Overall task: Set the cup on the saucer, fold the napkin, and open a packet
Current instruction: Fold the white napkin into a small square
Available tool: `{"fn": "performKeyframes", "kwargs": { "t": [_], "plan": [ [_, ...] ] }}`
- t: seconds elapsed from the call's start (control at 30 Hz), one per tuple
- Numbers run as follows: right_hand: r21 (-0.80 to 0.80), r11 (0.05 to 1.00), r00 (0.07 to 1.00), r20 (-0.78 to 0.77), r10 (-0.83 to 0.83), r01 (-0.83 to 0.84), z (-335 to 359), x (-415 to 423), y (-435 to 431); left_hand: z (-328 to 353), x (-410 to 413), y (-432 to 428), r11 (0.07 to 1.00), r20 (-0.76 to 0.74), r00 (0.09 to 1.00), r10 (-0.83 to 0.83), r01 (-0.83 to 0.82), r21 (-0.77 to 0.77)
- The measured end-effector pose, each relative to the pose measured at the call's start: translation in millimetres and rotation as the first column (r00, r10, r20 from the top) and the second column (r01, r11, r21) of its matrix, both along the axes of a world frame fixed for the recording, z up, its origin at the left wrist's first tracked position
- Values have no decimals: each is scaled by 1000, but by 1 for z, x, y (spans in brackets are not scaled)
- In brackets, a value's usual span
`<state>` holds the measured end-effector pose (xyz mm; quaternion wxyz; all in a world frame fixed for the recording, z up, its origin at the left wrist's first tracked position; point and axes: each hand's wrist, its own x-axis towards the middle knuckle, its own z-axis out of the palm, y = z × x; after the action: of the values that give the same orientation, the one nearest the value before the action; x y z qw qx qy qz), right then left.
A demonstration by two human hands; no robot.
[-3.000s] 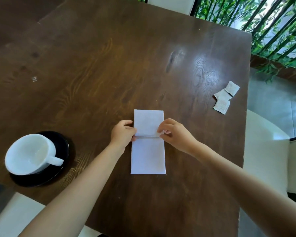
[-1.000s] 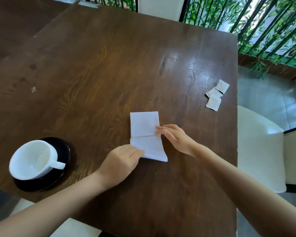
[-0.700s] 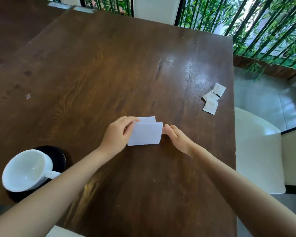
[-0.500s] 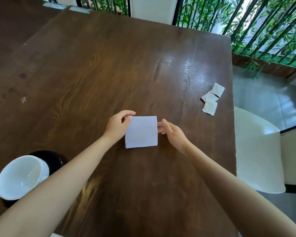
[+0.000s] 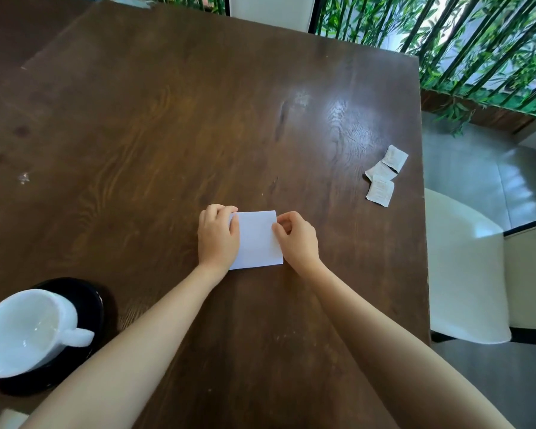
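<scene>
One fresh fold now halves the napkin [image 5: 256, 239] from a long strip to a small rectangle in mid worktop [image 5: 174, 125], left hand [image 5: 218, 236] and right hand [image 5: 297, 239] each with a grip pinched on a side edge, while the cup [image 5: 22, 329] rests on the saucer [image 5: 87, 292], so only the packets [image 5: 382, 178] likely remain.

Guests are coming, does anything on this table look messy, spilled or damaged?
Nothing spilled or damaged. Three packets lie loosely overlapped near the right edge of the table, and a small pale speck marks the wood far left.
</scene>
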<state>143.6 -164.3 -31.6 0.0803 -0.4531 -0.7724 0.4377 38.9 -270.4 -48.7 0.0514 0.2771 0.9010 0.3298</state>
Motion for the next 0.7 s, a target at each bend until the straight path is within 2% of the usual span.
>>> {"fn": "performKeyframes", "kwargs": {
  "t": [0.1, 0.2, 0.33, 0.5, 0.53, 0.6, 0.67, 0.7],
  "plan": [
    [64, 998, 1000, 12, 27, -27, 0, 0, -2, -4, 10, -1, 988, -103, 993, -63, 47, -150],
    [199, 977, 996, 55, 70, -79, -1, -1, -4, -12, 18, -3, 942, -176, 963, -206, 146, -302],
    [365, 913, 980, 146, 134, -179, -8, -2, -4, -22, 19, -2, 865, -143, 950, -277, 182, -467],
    [293, 956, 998, -51, 45, -28, -9, 0, 17, -26, 19, 0, 843, -148, 946, -287, 177, -507],
    [312, 948, 994, -67, 83, -58, -8, 0, 20, -26, 19, 0, 842, -150, 945, -291, 178, -510],
    [359, 896, 956, -30, 292, -263, -7, -1, 20, -26, 19, 1, 842, -147, 945, -293, 182, -508],
    [399, 763, 857, 159, 489, -509, -15, 2, 15, -26, 19, 0, 840, -155, 941, -300, 184, -510],
    [409, 702, 812, 263, 522, -583, -20, 5, 13, -26, 19, 0, 840, -162, 939, -305, 184, -511]
  ]
}}
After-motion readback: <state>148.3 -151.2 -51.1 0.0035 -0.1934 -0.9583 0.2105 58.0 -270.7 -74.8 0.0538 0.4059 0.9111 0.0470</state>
